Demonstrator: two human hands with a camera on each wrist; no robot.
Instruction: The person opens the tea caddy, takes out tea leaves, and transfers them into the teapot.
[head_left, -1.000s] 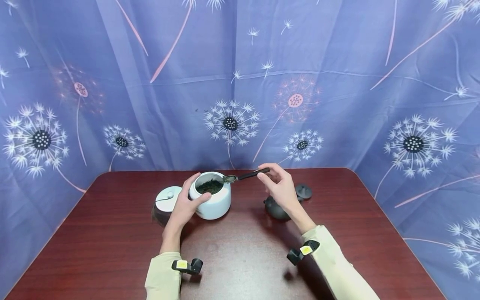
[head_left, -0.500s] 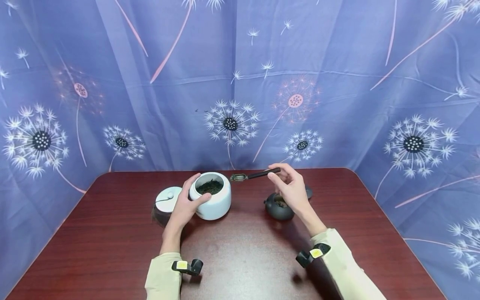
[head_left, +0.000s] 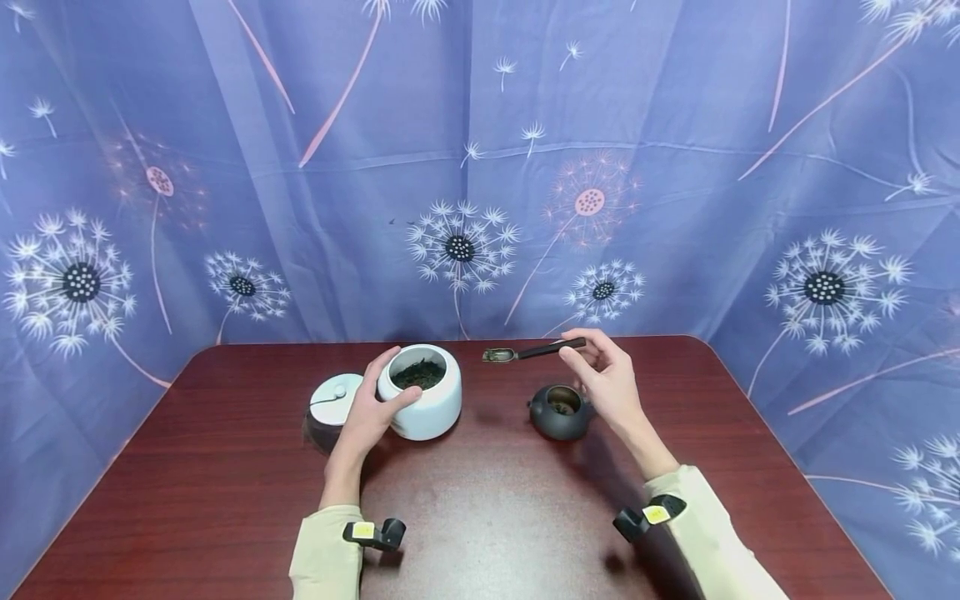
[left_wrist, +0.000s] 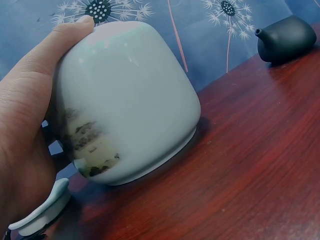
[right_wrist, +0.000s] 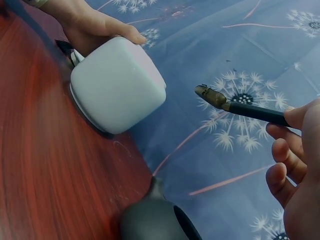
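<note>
My left hand grips the near left side of a white ceramic tea jar, thumb by the rim. The jar stands uncovered on the table, with dark tea leaves inside. My right hand pinches the dark handle of a tea scoop. Level in the air between jar and teapot, the scoop's small metal bowl carries some leaf bits, seen in the right wrist view. Below it and to the right is a small black teapot, lid off, some leaves showing in its mouth; its spout points left.
Left of the jar, partly behind my left wrist, lies a white lid with a knob and dark cord. The reddish-brown wooden table ends at a blue dandelion-print curtain at the back.
My right hand has moved right, taking the scoop from the jar's rim to the space above and left of the teapot. The teapot's mouth has come into view. My left hand stays on the jar.
</note>
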